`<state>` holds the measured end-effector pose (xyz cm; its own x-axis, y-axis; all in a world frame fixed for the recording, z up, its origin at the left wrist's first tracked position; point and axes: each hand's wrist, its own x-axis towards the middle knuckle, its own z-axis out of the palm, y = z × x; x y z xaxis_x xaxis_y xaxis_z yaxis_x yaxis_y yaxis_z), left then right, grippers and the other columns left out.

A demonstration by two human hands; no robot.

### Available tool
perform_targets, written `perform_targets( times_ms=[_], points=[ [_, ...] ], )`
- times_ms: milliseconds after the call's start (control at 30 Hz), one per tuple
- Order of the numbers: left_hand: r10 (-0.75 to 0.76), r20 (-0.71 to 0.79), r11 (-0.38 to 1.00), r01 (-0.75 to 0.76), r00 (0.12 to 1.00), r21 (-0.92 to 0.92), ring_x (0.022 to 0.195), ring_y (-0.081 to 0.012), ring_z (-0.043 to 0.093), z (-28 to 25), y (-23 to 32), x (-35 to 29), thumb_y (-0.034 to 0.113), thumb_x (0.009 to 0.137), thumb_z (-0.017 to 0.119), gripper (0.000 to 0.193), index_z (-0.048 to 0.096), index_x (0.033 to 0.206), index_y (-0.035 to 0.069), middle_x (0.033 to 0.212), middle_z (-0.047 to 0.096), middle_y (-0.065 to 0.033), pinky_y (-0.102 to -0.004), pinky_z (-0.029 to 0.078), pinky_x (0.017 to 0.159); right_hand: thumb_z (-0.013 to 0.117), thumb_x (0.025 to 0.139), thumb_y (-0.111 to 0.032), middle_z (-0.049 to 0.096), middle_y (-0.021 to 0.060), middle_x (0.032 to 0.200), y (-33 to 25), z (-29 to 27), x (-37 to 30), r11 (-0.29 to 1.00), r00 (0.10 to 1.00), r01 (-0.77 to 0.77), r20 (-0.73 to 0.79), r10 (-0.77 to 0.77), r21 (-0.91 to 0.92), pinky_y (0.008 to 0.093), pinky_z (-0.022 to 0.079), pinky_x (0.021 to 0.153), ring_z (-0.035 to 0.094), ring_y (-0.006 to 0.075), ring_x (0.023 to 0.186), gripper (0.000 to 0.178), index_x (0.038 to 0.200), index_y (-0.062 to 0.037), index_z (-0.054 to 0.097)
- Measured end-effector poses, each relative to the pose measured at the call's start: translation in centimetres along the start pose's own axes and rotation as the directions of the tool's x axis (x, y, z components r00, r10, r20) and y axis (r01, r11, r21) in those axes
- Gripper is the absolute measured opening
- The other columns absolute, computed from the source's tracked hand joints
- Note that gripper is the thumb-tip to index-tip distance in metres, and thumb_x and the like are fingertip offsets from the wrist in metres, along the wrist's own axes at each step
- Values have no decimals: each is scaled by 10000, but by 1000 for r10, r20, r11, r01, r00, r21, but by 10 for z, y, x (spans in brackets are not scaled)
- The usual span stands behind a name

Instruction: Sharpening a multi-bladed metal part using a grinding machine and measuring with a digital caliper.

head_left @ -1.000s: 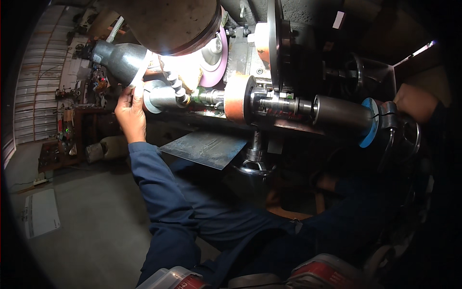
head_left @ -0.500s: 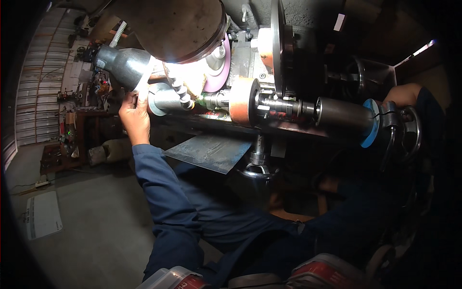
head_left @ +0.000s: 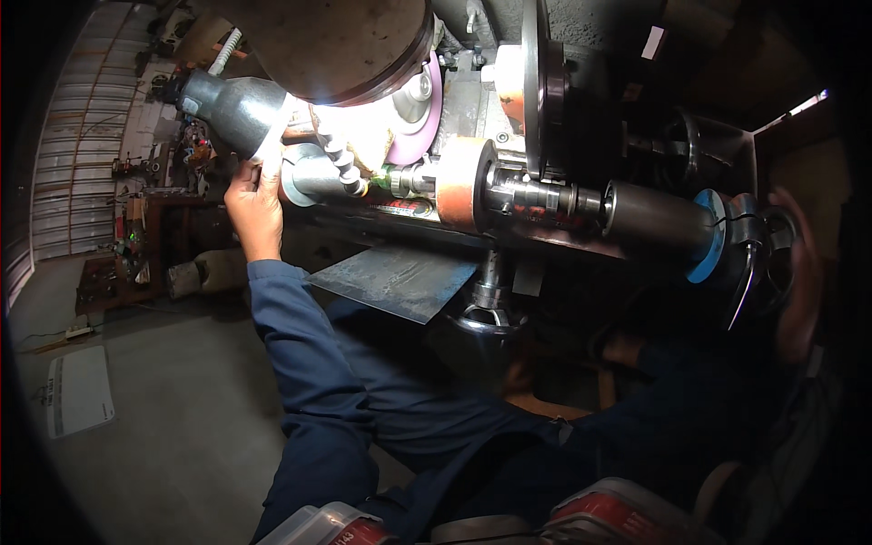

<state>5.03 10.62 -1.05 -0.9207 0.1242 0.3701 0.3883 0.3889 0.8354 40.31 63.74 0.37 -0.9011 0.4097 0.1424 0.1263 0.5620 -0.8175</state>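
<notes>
My left hand [head_left: 255, 207] is closed on the lower rim of a dark, bell-shaped work lamp [head_left: 238, 116], which throws bright light onto a grinding machine. Beside that hand lies a grey cylinder [head_left: 311, 174] with a flanged end. My right hand [head_left: 803, 277], smeared by motion, is at the outer side of a metal handwheel [head_left: 777, 263] at the machine's right end; its fingers cannot be made out. Left of the handwheel are a lever [head_left: 746, 282], a blue ring [head_left: 706, 234] and a dark metal barrel [head_left: 658, 221]. A shiny shaft piece [head_left: 536, 197] runs from the barrel toward an orange-sided ring [head_left: 461, 188].
Behind the lit area stands a pink grinding wheel [head_left: 425, 123] under a large round housing [head_left: 336, 45]. A segmented coolant hose [head_left: 334, 150] hangs in front. A flat metal plate [head_left: 395, 282] juts toward me, beside a lower handwheel [head_left: 490, 320]. A white panel [head_left: 82, 391] lies on the floor.
My right hand has moved from the top of the right handwheel to its outer side. The lever there has swung a little. My left hand stays on the lamp.
</notes>
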Motion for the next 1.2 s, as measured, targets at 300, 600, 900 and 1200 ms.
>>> perform_targets(
  times_ms=[300, 600, 900, 1200],
  points=[
    [53, -18, 998, -53, 998, -23, 956, -117, 611, 1, -3, -8, 83, 929, 663, 244, 624, 1117, -67, 1064, 674, -77, -246, 466, 857, 398, 1025, -280, 496, 273, 1331, 4, 82, -51, 920, 700, -197, -706, -110, -339, 416, 439, 1008, 533, 345, 1227, 491, 1388, 50, 417],
    [23, -134, 998, -32, 991, -59, 953, -115, 616, 7, -4, -16, 67, 943, 638, 240, 609, 1141, -67, 1067, 668, -89, -252, 487, 866, 431, 1022, -334, 455, 250, 1352, 33, 99, -52, 566, 578, -227, -577, -577, -793, 460, 478, 977, 553, 405, 1175, 543, 1458, -43, 289],
    [4, -154, 996, -17, 988, -85, 945, -111, 617, 5, -3, -18, 83, 936, 651, 241, 618, 1136, -49, 1051, 669, -71, -263, 497, 873, 397, 1035, -255, 511, 266, 1272, 43, 93, -35, 393, 403, -139, -414, -816, -909, 434, 530, 893, 601, 392, 1095, 439, 1425, -59, 353],
    [-12, -135, 999, 7, 991, -36, 909, -113, 618, 2, -5, -16, 94, 935, 655, 244, 633, 1135, -44, 1034, 675, -62, -256, 486, 838, 363, 1048, -176, 567, 283, 1192, 52, 78, -22, 208, 319, -113, -234, -918, -972, 408, 581, 808, 650, 380, 1016, 363, 1393, -74, 416]
  ],
)
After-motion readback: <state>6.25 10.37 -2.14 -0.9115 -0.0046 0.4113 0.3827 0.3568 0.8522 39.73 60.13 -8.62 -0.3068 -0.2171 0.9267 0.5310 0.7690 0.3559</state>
